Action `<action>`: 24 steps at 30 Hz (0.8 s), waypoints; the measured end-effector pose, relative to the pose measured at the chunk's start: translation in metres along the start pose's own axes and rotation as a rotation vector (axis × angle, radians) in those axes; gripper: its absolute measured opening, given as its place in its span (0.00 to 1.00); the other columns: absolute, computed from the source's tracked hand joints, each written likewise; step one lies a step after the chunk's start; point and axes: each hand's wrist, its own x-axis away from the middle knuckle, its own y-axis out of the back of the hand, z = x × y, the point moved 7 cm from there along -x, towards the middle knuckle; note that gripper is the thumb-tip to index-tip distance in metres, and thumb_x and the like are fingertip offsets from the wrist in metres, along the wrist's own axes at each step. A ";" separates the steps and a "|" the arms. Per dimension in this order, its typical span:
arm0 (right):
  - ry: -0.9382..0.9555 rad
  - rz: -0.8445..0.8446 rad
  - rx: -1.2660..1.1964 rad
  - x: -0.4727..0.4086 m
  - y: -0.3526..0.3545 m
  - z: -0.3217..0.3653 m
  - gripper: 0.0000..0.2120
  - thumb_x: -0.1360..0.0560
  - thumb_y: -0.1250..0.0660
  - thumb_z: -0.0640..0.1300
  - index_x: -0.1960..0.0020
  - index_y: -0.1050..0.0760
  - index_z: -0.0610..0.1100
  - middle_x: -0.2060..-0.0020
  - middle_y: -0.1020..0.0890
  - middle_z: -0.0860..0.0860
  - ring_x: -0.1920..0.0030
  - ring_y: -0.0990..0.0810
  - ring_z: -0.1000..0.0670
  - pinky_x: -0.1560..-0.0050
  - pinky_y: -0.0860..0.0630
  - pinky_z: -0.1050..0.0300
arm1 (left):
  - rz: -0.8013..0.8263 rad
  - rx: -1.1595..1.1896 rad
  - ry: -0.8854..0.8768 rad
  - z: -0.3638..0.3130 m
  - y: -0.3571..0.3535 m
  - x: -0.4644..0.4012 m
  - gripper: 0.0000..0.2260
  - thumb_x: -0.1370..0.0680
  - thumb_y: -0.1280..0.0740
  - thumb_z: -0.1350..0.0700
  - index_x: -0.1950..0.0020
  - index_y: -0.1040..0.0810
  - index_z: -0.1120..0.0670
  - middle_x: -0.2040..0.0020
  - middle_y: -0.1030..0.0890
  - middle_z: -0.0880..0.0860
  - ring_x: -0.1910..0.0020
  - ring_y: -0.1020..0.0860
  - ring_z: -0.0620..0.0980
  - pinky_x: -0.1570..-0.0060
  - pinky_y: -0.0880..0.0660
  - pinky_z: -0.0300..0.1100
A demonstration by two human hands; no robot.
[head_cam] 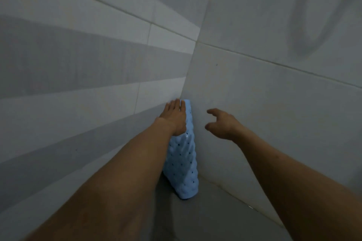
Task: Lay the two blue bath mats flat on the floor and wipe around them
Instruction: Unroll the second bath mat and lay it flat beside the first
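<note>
Tiled corner (193, 64), bumpy blue mat (184, 164) upright

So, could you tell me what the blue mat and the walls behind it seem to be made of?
The blue mat looks like soft rubber or plastic: bumpy, slightly glossy, dotted with small holes. The walls look like matte ceramic tile, judging by the straight grout lines, though the dim light leaves that uncertain.

Striped wall (78, 60) — plain wall (274, 103) — grey floor (205, 217)
</note>
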 end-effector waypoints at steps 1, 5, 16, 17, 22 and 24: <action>0.013 0.009 0.033 -0.011 -0.004 0.005 0.31 0.23 0.35 0.41 0.22 0.39 0.47 0.26 0.31 0.44 0.29 0.30 0.44 0.34 0.32 0.56 | 0.002 0.032 -0.004 0.003 -0.004 -0.009 0.36 0.19 0.43 0.55 0.23 0.66 0.63 0.22 0.63 0.62 0.22 0.61 0.60 0.23 0.58 0.52; 0.031 0.031 0.145 -0.050 -0.014 0.018 0.31 0.23 0.37 0.39 0.21 0.41 0.46 0.25 0.33 0.44 0.28 0.31 0.43 0.33 0.32 0.54 | 0.011 0.159 0.029 0.012 -0.019 -0.038 0.37 0.19 0.41 0.56 0.23 0.65 0.62 0.21 0.63 0.60 0.22 0.60 0.59 0.23 0.56 0.52; 0.118 0.038 0.300 -0.086 -0.037 0.037 0.35 0.22 0.38 0.37 0.20 0.50 0.38 0.21 0.45 0.42 0.21 0.45 0.45 0.25 0.46 0.55 | -0.277 0.414 -0.017 0.027 -0.010 -0.059 0.29 0.26 0.31 0.60 0.27 0.35 0.59 0.30 0.36 0.56 0.33 0.33 0.57 0.35 0.31 0.51; 0.133 0.039 0.325 -0.086 -0.037 0.037 0.35 0.22 0.38 0.37 0.20 0.50 0.39 0.20 0.46 0.43 0.21 0.46 0.45 0.24 0.48 0.56 | -0.290 0.481 -0.022 0.030 -0.009 -0.059 0.27 0.26 0.31 0.62 0.28 0.33 0.58 0.31 0.34 0.55 0.34 0.31 0.57 0.36 0.29 0.50; 0.197 0.052 0.417 -0.085 -0.034 0.036 0.35 0.23 0.36 0.35 0.20 0.46 0.45 0.20 0.46 0.45 0.21 0.45 0.45 0.24 0.46 0.54 | -0.370 0.733 -0.121 0.028 0.010 -0.042 0.16 0.25 0.31 0.64 0.38 0.21 0.57 0.39 0.22 0.55 0.41 0.24 0.54 0.41 0.28 0.41; 0.198 0.022 0.434 -0.082 -0.029 0.034 0.33 0.24 0.33 0.37 0.22 0.40 0.49 0.22 0.40 0.46 0.24 0.37 0.44 0.28 0.37 0.50 | -0.329 0.768 -0.129 0.026 0.015 -0.035 0.15 0.26 0.29 0.63 0.40 0.19 0.56 0.41 0.20 0.54 0.43 0.23 0.52 0.40 0.26 0.44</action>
